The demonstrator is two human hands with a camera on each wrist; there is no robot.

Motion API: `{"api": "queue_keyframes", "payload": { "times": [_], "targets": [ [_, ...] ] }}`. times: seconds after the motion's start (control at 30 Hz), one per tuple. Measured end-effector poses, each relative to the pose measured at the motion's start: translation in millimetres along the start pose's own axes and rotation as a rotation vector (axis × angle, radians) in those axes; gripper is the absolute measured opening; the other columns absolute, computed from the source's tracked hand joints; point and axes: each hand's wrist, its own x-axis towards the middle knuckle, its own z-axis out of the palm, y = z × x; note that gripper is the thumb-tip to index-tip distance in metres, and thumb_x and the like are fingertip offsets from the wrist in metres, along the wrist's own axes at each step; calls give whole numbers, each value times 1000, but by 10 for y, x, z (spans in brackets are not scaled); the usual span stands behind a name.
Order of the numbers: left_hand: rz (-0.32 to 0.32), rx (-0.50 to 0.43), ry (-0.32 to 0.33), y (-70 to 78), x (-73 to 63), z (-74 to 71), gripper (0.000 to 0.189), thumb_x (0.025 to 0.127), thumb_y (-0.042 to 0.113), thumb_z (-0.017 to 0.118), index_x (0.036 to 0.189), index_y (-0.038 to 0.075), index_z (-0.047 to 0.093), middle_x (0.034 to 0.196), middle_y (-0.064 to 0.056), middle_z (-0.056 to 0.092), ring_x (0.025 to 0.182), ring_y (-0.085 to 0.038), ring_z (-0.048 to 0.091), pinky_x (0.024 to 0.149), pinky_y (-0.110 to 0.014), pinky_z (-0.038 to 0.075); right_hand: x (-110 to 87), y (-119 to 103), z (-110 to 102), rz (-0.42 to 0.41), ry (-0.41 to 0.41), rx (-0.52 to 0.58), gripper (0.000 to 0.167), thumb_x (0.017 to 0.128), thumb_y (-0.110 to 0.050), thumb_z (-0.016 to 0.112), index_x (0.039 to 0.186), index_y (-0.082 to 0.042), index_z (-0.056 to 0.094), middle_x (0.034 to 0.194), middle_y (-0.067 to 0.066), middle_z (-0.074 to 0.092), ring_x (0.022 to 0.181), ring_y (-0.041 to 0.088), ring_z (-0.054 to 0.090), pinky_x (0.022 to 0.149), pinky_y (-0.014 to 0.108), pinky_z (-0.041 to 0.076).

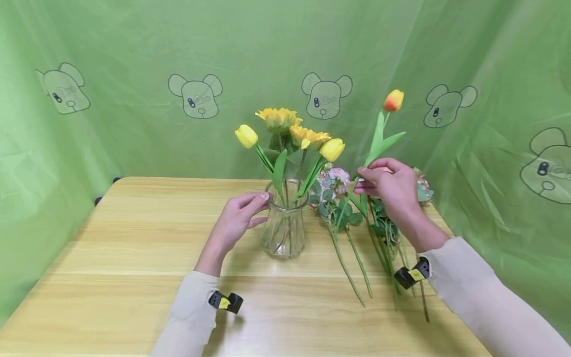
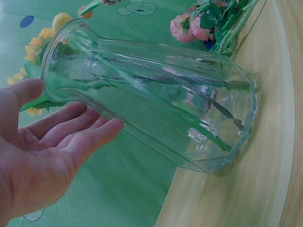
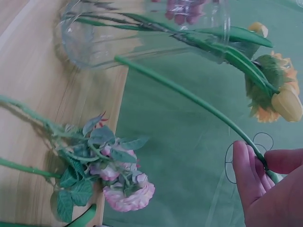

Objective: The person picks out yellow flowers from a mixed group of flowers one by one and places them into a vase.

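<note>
An orange-red and yellow tulip (image 1: 393, 100) stands tilted in my right hand (image 1: 394, 186), its stem pinched between thumb and fingers below the leaves. In the right wrist view, the lower end of its green stem (image 3: 189, 96) points toward the glass vase (image 3: 142, 35). Upright on the table, the glass vase (image 1: 283, 233) holds two yellow tulips (image 1: 247, 136) and two yellow sunflowers (image 1: 278, 119). My left hand (image 1: 241, 218) touches the vase at the neck. The left wrist view has its thumb at the rim and the other fingers (image 2: 97, 137) loosely extended along the side.
Right of the vase, pink flowers (image 1: 337, 179) and other leafy stems (image 1: 350, 258) lie on the wooden table (image 1: 134, 277). More blooms (image 1: 424, 188) are partly hidden behind my right hand. A green curtain (image 1: 267, 44) with bear-head drawings surrounds the table.
</note>
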Motion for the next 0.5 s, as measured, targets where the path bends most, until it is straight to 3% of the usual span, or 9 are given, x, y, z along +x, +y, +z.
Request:
{"api": "queue_keyframes", "payload": {
  "times": [0.27, 0.5],
  "targets": [
    [2, 4, -7, -8, 5, -7, 48, 105, 34, 56, 136, -2, 60, 145, -16, 58, 135, -32, 55, 105, -39, 56, -36, -77, -14, 28, -33, 61, 22, 94, -6, 72, 106, 1, 55, 86, 1, 76, 72, 17, 76, 72, 28, 66],
    [5, 1, -5, -7, 3, -6, 47, 105, 33, 57, 136, -2, 60, 145, -16, 58, 135, -32, 55, 105, -38, 57, -39, -182, -9, -6, -13, 97, 23, 94, -10, 73, 108, -2, 57, 88, 3, 77, 76, 16, 77, 77, 29, 66]
  ]
}}
